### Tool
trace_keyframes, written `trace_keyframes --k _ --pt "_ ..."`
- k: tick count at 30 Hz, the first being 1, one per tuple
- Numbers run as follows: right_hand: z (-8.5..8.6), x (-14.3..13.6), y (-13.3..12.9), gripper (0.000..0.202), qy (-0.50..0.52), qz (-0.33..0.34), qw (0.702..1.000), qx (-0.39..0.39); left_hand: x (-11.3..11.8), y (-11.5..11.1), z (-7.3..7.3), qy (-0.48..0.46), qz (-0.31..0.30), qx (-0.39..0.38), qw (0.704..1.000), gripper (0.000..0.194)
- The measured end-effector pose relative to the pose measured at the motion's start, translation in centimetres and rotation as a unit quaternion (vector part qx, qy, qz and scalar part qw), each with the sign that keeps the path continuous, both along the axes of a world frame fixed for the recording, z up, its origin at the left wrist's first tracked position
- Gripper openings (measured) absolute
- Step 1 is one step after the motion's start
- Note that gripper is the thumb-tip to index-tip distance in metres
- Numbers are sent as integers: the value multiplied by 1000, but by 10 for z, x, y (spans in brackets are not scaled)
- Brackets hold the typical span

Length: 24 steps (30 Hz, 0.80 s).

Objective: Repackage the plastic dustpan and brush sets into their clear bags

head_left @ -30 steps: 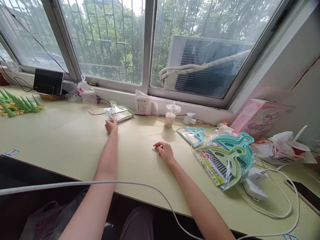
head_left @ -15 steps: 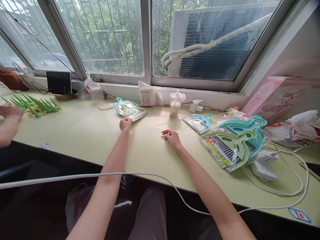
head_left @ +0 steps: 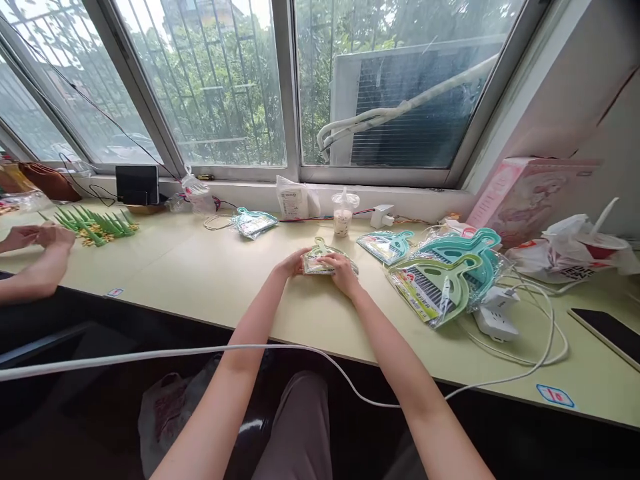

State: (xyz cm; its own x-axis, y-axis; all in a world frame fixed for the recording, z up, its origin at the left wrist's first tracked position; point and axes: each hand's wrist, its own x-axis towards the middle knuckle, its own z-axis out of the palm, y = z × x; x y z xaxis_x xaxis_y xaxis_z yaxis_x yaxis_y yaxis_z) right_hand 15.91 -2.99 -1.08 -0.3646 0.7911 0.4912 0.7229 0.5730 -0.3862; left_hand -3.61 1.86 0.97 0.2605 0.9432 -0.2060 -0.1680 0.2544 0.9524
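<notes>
A light green dustpan-and-brush set (head_left: 315, 261) in clear wrapping lies on the table in front of me, its handle pointing away. My left hand (head_left: 294, 263) grips its left edge, fingers closed round it. From the right, my right hand (head_left: 341, 269) rests over the package with bent fingers touching its top; the fingertips' exact hold is partly hidden. Behind and to the left lies a teal dustpan set (head_left: 254, 224). Right of my hands are another teal set (head_left: 386, 247) and a pile of wrapped sets with a green dustpan (head_left: 440, 283) on top.
A lidded drink cup (head_left: 342, 217) stands behind my hands. At right are a power strip (head_left: 495, 320), a phone (head_left: 607, 333) and a plastic bag (head_left: 555, 257). A white cable (head_left: 345, 373) crosses in front. Another person's hands (head_left: 47, 240) work at left near green plastic stalks (head_left: 97, 225).
My left hand has moved right from the back-left sets, bringing a green dustpan set to the middle. My right hand has come onto it. The view has shifted slightly.
</notes>
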Motion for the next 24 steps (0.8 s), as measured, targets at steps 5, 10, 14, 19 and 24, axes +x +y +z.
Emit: trace_keyframes --k 5,10,14,19,24 --pt "2 -10 -4 39 -82 20 994 67 16 16 -11 -7 115 14 993 16" --pt "6 -11 -8 23 -38 13 996 73 16 21 -16 -50 162 58 984 18" --pt "9 -8 -9 26 86 25 994 55 12 22 -11 -95 188 87 974 25" --pt "3 -10 1 25 237 -36 967 -88 8 20 -5 -131 203 86 967 40" --pt "1 -6 11 22 505 -62 820 -264 4 12 0 -101 147 85 980 50"
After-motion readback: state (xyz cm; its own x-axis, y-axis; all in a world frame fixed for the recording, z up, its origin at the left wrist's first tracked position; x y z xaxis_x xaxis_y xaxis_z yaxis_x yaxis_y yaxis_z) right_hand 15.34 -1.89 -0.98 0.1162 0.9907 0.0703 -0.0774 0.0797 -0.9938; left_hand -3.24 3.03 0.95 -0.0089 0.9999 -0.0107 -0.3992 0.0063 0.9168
